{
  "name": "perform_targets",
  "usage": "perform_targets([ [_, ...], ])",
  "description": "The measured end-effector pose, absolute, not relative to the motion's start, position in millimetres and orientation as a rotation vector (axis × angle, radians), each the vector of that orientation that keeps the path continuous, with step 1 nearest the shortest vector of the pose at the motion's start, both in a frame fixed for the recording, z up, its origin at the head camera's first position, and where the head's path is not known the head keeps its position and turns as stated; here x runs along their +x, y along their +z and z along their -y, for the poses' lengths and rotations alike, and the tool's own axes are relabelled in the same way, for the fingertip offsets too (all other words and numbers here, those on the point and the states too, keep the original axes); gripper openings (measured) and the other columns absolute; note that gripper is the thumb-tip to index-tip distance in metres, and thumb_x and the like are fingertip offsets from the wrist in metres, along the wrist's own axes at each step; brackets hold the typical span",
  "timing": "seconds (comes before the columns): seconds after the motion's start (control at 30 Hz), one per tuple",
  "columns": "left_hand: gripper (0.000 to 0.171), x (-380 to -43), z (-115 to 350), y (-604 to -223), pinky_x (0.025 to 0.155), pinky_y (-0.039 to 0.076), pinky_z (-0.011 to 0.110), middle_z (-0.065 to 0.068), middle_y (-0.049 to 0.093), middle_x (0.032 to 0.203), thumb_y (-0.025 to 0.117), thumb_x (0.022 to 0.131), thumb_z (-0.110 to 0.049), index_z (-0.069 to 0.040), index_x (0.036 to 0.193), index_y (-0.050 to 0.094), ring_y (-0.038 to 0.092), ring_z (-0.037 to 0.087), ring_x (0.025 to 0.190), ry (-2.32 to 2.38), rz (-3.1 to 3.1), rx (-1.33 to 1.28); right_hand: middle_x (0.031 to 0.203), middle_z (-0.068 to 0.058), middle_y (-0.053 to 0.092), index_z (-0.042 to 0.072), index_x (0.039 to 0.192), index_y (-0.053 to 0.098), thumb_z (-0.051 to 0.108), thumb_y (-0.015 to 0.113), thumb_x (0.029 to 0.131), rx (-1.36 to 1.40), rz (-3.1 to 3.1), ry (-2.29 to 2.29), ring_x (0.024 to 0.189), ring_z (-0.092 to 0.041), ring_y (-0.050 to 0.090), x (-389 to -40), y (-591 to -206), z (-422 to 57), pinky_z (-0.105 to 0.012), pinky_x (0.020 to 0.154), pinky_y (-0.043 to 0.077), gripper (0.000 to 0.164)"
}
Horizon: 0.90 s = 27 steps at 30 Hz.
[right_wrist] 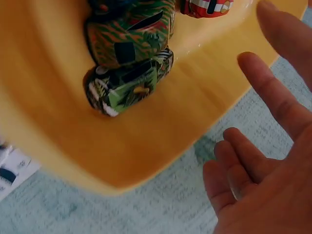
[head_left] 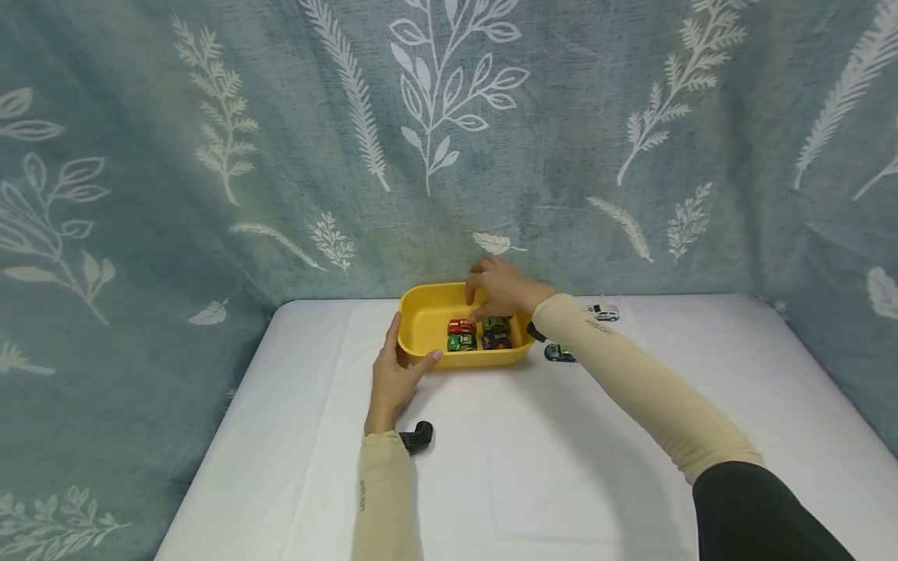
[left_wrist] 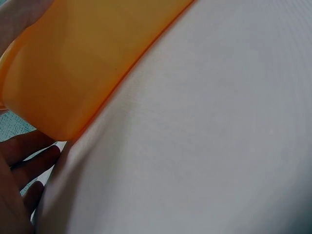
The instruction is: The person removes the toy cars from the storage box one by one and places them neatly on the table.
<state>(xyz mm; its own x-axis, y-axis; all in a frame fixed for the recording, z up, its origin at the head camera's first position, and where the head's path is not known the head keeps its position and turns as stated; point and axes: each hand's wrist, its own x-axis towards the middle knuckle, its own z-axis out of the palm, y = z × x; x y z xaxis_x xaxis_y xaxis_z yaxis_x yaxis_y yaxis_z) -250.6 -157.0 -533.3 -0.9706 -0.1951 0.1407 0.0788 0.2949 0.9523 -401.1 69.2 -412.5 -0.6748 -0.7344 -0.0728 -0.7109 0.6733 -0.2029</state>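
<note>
A yellow plastic tray (head_left: 428, 358) stands at the table's back edge. My left hand (head_left: 394, 382) grips its left end, thumb at the front rim and fingers round the side. Inside sit several toy cars: a red car (head_left: 461, 326), a green car (head_left: 461, 343), a dark car (head_left: 496, 341) and a camouflage-patterned car (right_wrist: 131, 39). A green-and-black car (right_wrist: 129, 87) lies against the camouflage one in the right wrist view. Over the tray's back right part is my right hand (head_left: 501, 287); its fingers are spread and hold nothing.
Right of the tray, a white toy car (head_left: 603, 312) and a dark toy car (head_left: 560, 353) lie on the white-covered table (head_left: 519, 467), the dark one partly behind my right sleeve. A leaf-patterned blue-green curtain (head_left: 561, 156) hangs directly behind the table.
</note>
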Motion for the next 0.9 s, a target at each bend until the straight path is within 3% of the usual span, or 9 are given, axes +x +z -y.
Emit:
perform_targets([
  [0.2, 0.11, -251, 155, -533, 0.129, 0.036, 0.036, 0.003, 0.033, 0.174, 0.09, 0.085, -0.047, -0.033, 0.171, 0.022, 0.041, 0.021, 0.156, -1.708, 2.358, 0.142, 0.166, -0.022, 0.04, 0.022, 0.121, 0.079, 0.043, 0.081, 0.095, -1.089, -2.677, -0.141, 0.154, -0.046, 0.032, -402, -420, -59, -0.062, 0.125, 0.036, 0.033],
  [0.57, 0.11, -252, 157, -534, 0.13, 0.034, 0.038, 0.003, 0.035, 0.173, 0.088, 0.084, -0.051, -0.036, 0.17, 0.022, 0.039, 0.022, 0.157, -1.659, 2.39, 0.166, 0.164, -0.021, 0.042, 0.019, 0.124, 0.08, 0.039, 0.078, 0.098, -1.043, -2.631, -0.13, 0.153, -0.045, 0.032, -399, -425, -50, -0.061, 0.124, 0.038, 0.032],
  [0.73, 0.11, -251, 157, -533, 0.13, 0.035, 0.041, 0.006, 0.035, 0.173, 0.088, 0.084, -0.053, -0.036, 0.17, 0.022, 0.04, 0.024, 0.157, -1.649, 2.405, 0.169, 0.166, -0.021, 0.037, 0.02, 0.123, 0.08, 0.04, 0.077, 0.098, -0.995, -2.645, -0.085, 0.153, -0.044, 0.031, -396, -427, -46, -0.057, 0.121, 0.043, 0.032],
  [0.9, 0.11, -251, 158, -533, 0.13, 0.034, 0.041, 0.006, 0.036, 0.173, 0.088, 0.083, -0.054, -0.037, 0.17, 0.023, 0.039, 0.024, 0.157, -1.647, 2.4, 0.165, 0.161, -0.021, 0.043, 0.02, 0.119, 0.082, 0.038, 0.079, 0.097, -1.005, -2.66, -0.047, 0.149, -0.044, 0.035, -392, -427, -43, -0.055, 0.118, 0.047, 0.028],
])
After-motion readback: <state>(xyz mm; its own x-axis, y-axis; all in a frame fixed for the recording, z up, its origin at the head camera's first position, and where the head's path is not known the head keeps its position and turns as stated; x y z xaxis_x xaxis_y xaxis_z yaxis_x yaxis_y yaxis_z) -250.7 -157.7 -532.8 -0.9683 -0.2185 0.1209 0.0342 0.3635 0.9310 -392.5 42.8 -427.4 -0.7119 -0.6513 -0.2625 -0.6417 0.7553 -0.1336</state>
